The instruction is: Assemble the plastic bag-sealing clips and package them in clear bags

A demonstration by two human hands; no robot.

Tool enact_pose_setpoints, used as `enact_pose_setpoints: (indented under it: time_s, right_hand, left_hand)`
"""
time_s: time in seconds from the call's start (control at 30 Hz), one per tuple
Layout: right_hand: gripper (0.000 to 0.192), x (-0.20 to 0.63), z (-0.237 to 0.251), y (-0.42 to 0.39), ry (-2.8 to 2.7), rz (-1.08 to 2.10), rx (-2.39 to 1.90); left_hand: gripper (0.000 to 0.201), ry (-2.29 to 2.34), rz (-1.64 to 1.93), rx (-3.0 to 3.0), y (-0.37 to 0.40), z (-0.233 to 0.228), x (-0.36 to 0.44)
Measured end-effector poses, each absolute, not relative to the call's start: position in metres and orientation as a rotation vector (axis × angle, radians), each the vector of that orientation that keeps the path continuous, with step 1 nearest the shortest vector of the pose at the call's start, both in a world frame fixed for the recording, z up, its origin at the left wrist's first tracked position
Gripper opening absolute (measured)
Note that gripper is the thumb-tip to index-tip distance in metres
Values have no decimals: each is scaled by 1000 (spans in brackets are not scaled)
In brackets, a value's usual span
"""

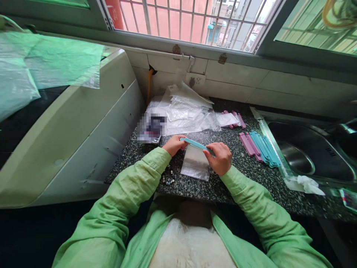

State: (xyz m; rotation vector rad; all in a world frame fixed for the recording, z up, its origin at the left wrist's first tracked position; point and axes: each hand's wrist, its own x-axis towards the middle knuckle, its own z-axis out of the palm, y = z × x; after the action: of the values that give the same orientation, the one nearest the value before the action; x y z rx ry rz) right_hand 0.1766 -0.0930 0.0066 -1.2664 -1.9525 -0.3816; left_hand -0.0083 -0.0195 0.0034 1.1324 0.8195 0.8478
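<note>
Over the speckled dark counter (240, 175), my left hand (175, 144) and my right hand (220, 158) each pinch one end of a long light-blue strip (195, 144). The strip lies across the top of a small clear plastic bag (195, 163) that rests flat on the counter between my hands. Both sleeves are light green.
A heap of clear plastic bags (184, 111) lies at the back. Pink and blue strips (258, 147) are stacked to the right, beside a steel sink (309, 156). More pink strips (235, 120) lie behind. A white appliance (83, 126) stands left. Small beads (169, 180) sit near the counter's edge.
</note>
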Motion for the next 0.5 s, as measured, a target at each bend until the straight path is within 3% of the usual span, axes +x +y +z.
enact_pose_setpoints:
  time_s: [0.5]
  right_hand:
    - [11,181,9,-94,-1981,-485,-1311]
  left_hand:
    - [17,897,882,1070,-18,6,-11]
